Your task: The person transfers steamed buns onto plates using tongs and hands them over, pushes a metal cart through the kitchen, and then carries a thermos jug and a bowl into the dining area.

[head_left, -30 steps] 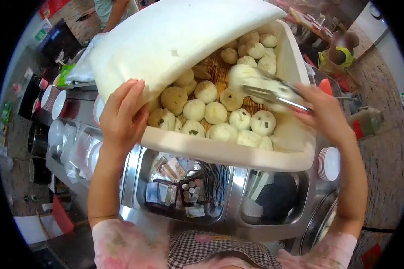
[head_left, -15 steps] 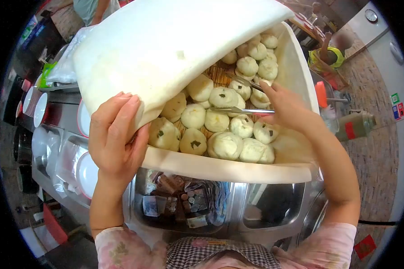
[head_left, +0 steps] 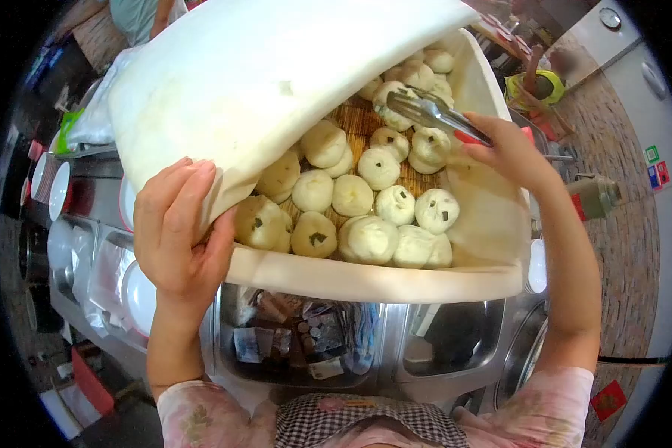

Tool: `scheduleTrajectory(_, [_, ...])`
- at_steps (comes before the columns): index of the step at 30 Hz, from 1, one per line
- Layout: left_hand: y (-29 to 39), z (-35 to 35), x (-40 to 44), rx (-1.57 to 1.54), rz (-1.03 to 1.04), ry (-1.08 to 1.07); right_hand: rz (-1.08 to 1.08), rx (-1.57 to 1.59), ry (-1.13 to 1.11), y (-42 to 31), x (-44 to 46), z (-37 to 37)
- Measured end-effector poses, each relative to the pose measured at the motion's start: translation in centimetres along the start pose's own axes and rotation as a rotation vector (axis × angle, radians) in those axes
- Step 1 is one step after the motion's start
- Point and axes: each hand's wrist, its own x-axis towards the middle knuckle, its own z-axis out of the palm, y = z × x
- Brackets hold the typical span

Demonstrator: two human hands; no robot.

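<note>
My left hand (head_left: 178, 228) is closed on the near left corner of a thick white foam lid (head_left: 276, 82), which it holds raised and tilted. Under the lid is a deep cream-coloured foam box (head_left: 381, 278) with many steamed buns (head_left: 353, 196) on a slatted mat (head_left: 351, 119), several topped with dark leaf pieces. Over the box's right side, my right hand (head_left: 504, 145) is wrapped round metal tongs (head_left: 437, 116) with red on the handle. The tong tips are at a bun (head_left: 390, 106) toward the back; whether they grip it I cannot tell. The lid hides the box's far left part.
In front of the box, one metal compartment (head_left: 228, 358) holds banknotes and coins; another (head_left: 455, 366) sits to its right. Bowls and plates (head_left: 138, 295) stand at left. A green bottle-like container (head_left: 597, 196) is at right. A person in a yellow vest (head_left: 541, 88) is beyond.
The tongs, spread low among the middle buns before, are now higher and farther back, their arms close together. My right hand has moved up and right. My left hand still holds the lid.
</note>
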Motion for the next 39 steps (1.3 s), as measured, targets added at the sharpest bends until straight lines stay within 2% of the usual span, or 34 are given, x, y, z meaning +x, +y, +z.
scheduleTrajectory(3, [-0.1,0.1,-0.1,0.005,-0.004,-0.006,0.183,-0.283,-0.150,-2.3,0.6,2.2])
scheduleTrajectory(4, [-0.1,0.0,-0.1,0.000,-0.007,-0.029,0.150,-0.419,-0.228,-2.4,0.6,2.9])
scheduleTrajectory(7, [-0.3,-0.5,-0.5,0.000,-0.025,-0.087,0.142,-0.369,-0.136,-2.8,-0.5,2.0])
scheduleTrajectory(8, [-0.4,-0.4,-0.6,0.000,-0.028,-0.097,0.193,-0.437,-0.148,-3.1,-1.3,0.8])
scheduleTrajectory(10, [0.1,0.5,-0.1,-0.023,-0.006,-0.112,0.362,-0.364,-0.119,-3.5,-4.8,-1.3])
scheduleTrajectory(11, [0.3,0.7,-0.3,-0.031,-0.003,-0.117,0.235,-0.330,0.061,-2.3,-7.0,-1.2])
scheduleTrajectory(13, [-1.6,1.2,-1.4,-0.072,-0.046,-0.147,0.165,-0.288,0.157,-3.8,-9.8,-1.3])
scheduleTrajectory(15, [-4.7,1.0,-3.5,-0.146,-0.169,-0.169,0.249,-0.190,0.345,-2.7,-16.8,-1.6])
scheduleTrajectory(17, [-5.2,1.4,-2.8,-0.255,-0.219,-0.251,0.400,-0.022,0.419,-1.5,-23.7,-0.8])
scheduleTrajectory(19, [-4.5,1.4,-1.6,-0.008,-0.130,-0.274,0.535,0.136,0.493,0.1,-30.6,1.3])
scheduleTrajectory(22, [2.7,0.3,2.3,0.236,0.320,-0.126,0.840,0.312,0.508,2.4,-42.0,3.7])
scheduleTrajectory(23, [3.8,0.1,2.9,0.315,0.342,-0.136,0.953,0.324,0.505,3.0,-46.0,4.7])
scheduleTrajectory(25, [3.8,-0.2,2.8,0.470,0.367,-0.160,1.168,0.287,0.476,4.3,-53.5,6.9])
scheduleTrajectory(26, [3.4,0.2,2.8,0.407,0.351,-0.152,1.270,0.246,0.457,4.8,-57.2,7.9])
scheduleTrajectory(29, [0.1,0.8,1.8,0.357,0.217,-0.207,1.526,0.142,0.415,4.8,-66.4,8.2])
scheduleTrajectory(30, [1.6,0.4,1.9,0.443,0.087,-0.317,1.578,0.094,0.401,4.3,-68.5,7.3])
scheduleTrajectory(32, [-0.5,0.6,1.1,0.422,0.071,-0.308,1.703,0.038,0.341,5.0,-72.9,7.3])
scheduleTrajectory(33, [-2.0,1.4,0.9,0.414,0.062,-0.303,1.667,0.010,0.401,5.8,-75.1,7.9])
scheduleTrajectory(36, [-2.5,5.0,1.0,0.320,-0.077,-0.398,1.638,-0.059,0.362,9.2,-77.4,7.6])
scheduleTrajectory(39, [-4.0,6.4,0.6,0.224,0.041,-0.305,1.548,-0.100,0.378,14.1,-76.2,7.1])
